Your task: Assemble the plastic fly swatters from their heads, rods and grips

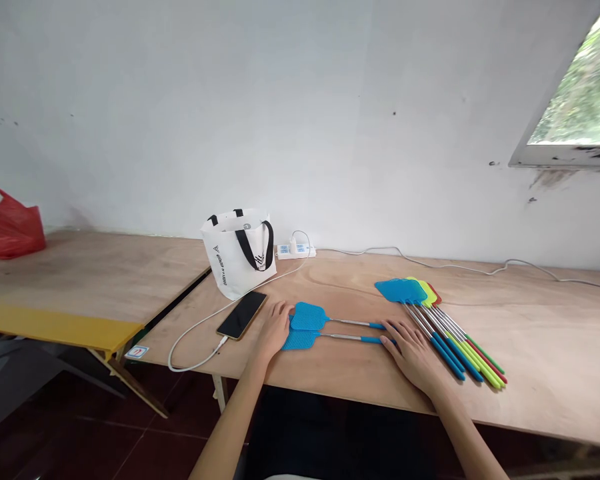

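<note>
Two blue fly swatters [307, 327] lie side by side on the plywood table [530, 347], heads to the left, thin metal shafts running right to blue handles. My left hand [273, 328] rests flat with fingers out against the swatter heads. My right hand [415, 353] lies flat, fingers spread, its fingertips touching the blue handle ends. To the right of that hand lies a fanned bundle of several swatters [440, 327] in blue, green, yellow and red.
A black phone [241, 315] lies left of my left hand, on a white cable [195, 330] to a power strip [296, 251] by the wall. A white tote bag [240, 253] stands behind it. A red plastic bag [7, 223] sits on the left table.
</note>
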`<state>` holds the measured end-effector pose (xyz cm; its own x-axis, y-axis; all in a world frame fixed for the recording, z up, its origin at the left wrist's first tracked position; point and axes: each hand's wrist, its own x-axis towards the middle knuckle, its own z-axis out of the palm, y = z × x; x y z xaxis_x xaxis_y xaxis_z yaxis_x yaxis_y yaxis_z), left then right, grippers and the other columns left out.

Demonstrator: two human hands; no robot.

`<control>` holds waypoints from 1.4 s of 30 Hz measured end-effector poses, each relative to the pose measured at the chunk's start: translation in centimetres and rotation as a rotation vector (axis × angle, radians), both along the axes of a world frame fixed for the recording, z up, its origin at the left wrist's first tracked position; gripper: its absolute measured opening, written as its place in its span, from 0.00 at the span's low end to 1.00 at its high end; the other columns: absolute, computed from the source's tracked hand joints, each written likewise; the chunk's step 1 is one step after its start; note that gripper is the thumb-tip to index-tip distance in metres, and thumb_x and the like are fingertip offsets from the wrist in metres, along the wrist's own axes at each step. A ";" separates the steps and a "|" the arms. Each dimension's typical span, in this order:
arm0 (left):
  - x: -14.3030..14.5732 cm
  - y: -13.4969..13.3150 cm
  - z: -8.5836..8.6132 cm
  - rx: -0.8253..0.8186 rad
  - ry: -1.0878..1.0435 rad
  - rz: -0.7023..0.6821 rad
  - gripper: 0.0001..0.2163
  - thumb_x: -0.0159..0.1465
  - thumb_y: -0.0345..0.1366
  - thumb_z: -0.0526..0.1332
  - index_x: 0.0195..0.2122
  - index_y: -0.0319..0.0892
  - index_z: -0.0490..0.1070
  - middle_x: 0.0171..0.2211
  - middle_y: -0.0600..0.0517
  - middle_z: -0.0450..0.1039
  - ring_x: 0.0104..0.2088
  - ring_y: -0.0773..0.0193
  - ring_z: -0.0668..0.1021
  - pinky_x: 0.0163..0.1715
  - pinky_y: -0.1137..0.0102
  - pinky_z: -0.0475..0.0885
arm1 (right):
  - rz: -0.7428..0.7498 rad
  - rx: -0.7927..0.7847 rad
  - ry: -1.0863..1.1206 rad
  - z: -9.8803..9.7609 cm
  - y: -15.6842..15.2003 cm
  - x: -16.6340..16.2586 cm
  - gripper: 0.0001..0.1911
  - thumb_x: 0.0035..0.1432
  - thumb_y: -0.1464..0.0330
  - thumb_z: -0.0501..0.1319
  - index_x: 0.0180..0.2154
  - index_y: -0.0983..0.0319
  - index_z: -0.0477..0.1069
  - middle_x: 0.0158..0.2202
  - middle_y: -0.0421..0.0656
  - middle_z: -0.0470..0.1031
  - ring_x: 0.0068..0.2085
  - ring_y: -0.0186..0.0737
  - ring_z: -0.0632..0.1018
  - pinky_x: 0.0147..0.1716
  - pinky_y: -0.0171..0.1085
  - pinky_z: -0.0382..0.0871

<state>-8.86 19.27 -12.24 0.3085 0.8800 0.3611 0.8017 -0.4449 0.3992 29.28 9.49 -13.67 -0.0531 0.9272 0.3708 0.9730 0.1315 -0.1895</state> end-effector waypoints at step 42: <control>4.6 -4.5 7.1 -0.607 -0.844 -0.477 0.27 0.65 0.59 0.61 0.53 0.41 0.74 0.40 0.47 0.77 0.29 0.66 0.74 0.29 0.71 0.68 | -0.003 0.285 0.720 4.9 -2.0 -4.6 0.21 0.67 0.47 0.53 0.41 0.58 0.69 0.36 0.45 0.76 0.36 0.44 0.76 0.32 0.38 0.69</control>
<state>-4.24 14.75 -5.18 0.5190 0.8382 0.1675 -0.0234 -0.1819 0.9830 24.63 7.47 -8.74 0.2934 0.7908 0.5372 0.6234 0.2678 -0.7346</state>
